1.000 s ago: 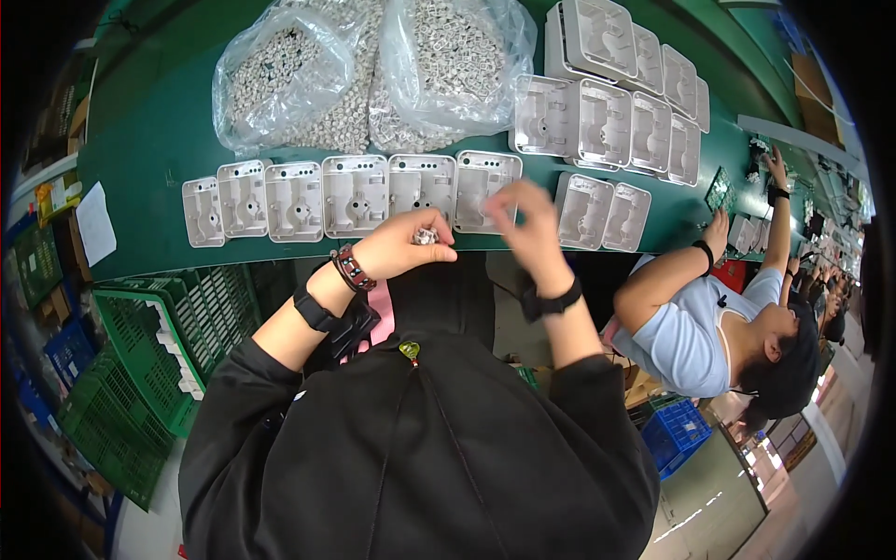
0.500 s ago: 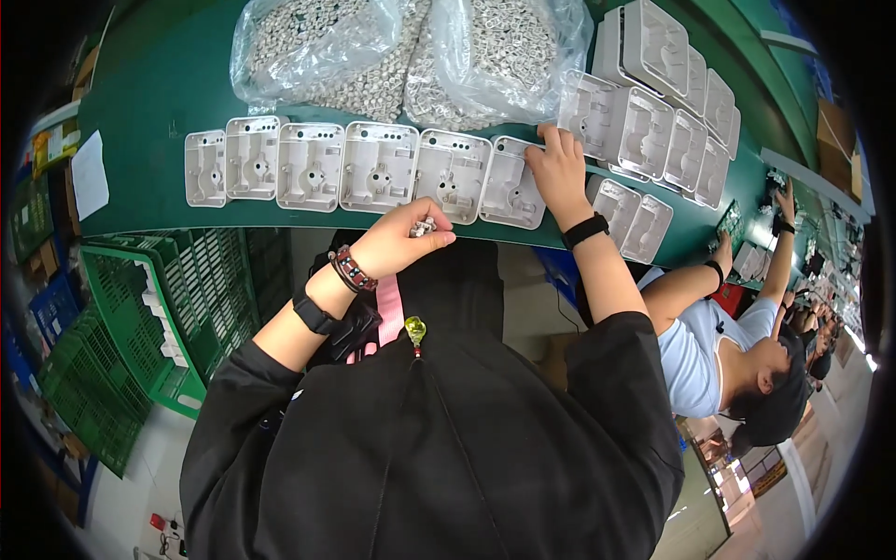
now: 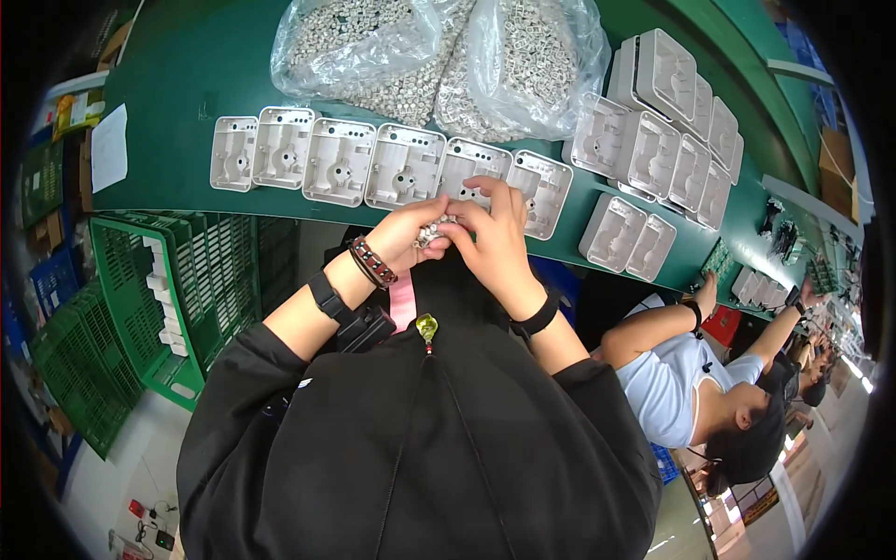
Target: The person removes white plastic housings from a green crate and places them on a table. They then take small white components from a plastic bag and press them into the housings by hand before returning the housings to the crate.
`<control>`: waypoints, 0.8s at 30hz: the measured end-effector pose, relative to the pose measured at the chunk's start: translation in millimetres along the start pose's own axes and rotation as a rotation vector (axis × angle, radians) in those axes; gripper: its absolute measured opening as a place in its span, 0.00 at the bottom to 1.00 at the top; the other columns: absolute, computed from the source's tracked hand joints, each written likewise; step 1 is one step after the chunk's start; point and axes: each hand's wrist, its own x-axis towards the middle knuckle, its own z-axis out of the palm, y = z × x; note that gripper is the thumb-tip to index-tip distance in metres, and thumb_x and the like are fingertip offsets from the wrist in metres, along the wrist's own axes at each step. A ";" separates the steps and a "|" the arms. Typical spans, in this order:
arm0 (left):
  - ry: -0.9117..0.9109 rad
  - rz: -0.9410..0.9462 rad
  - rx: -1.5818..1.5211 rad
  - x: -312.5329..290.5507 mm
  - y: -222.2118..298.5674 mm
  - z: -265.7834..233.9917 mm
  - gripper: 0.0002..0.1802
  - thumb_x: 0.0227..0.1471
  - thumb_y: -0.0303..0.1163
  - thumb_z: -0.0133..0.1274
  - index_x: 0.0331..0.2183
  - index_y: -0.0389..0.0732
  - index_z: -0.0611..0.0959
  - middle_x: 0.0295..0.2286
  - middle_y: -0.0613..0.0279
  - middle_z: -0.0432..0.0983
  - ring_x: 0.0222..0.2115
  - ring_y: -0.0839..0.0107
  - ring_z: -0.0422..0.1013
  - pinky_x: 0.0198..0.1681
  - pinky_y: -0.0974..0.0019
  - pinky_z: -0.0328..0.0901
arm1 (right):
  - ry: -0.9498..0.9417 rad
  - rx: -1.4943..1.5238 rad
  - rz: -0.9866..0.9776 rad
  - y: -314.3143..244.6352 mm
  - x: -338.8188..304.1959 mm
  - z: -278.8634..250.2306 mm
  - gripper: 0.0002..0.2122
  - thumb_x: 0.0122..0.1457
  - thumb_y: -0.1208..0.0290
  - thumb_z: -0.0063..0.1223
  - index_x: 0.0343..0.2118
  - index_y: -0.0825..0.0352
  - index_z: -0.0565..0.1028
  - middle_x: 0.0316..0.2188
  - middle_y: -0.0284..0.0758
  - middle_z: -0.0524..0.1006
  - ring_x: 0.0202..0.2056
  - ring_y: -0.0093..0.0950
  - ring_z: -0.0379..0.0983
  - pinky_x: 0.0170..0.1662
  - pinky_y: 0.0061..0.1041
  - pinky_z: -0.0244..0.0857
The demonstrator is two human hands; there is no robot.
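Observation:
My left hand (image 3: pixel 408 235) is cupped around a small heap of silvery-white parts (image 3: pixel 432 231) just in front of the table edge. Thumb and fingers of my right hand (image 3: pixel 493 238) come together at that heap; whether they pinch a single part is hidden. Beyond both hands, several light grey plastic housings (image 3: pixel 405 166) lie in a row along the table, open side up, with round holes along their far walls. Right of my right hand is the row's last housing (image 3: pixel 546 191), and my raised fingers partly cover the one beside it (image 3: pixel 478 161).
Clear plastic bags (image 3: pixel 527 75) full of the small parts lie behind the row. Stacked housings (image 3: pixel 653 145) stand at the right, with two more (image 3: pixel 616 231) nearer. Green crates (image 3: pixel 154 308) are at the left below the table (image 3: pixel 159 159). A co-worker (image 3: pixel 691 373) sits at my right.
My right hand has left the housing at the row's right end and come down-left to the parts in my left hand. The whole view has shifted slightly. The co-worker's arms have moved.

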 end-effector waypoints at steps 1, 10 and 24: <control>-0.001 0.002 0.005 -1.0 0.6 -1.2 0.12 0.54 0.37 0.37 0.31 0.38 0.69 0.22 0.67 0.65 0.16 0.82 0.56 0.18 0.79 0.53 | -0.012 0.018 -0.004 -2.4 0.7 0.3 0.09 0.41 0.75 0.55 0.28 0.63 0.73 0.37 0.37 0.65 0.39 0.33 0.59 0.39 0.30 0.56; -0.107 0.000 0.148 -18.6 12.2 -2.2 0.13 0.53 0.37 0.40 0.34 0.36 0.70 0.24 0.67 0.66 0.18 0.82 0.55 0.20 0.79 0.54 | 0.100 0.421 0.107 -3.4 -4.8 0.5 0.07 0.40 0.84 0.54 0.23 0.68 0.70 0.32 0.35 0.68 0.30 0.30 0.66 0.29 0.22 0.62; 0.120 0.493 1.565 -40.0 44.1 -8.6 0.07 0.45 0.31 0.48 0.26 0.38 0.77 0.21 0.58 0.71 0.23 0.63 0.68 0.27 0.68 0.62 | -0.113 0.221 -0.068 -11.5 17.6 11.1 0.03 0.43 0.75 0.52 0.23 0.64 0.71 0.25 0.30 0.71 0.31 0.28 0.67 0.37 0.27 0.55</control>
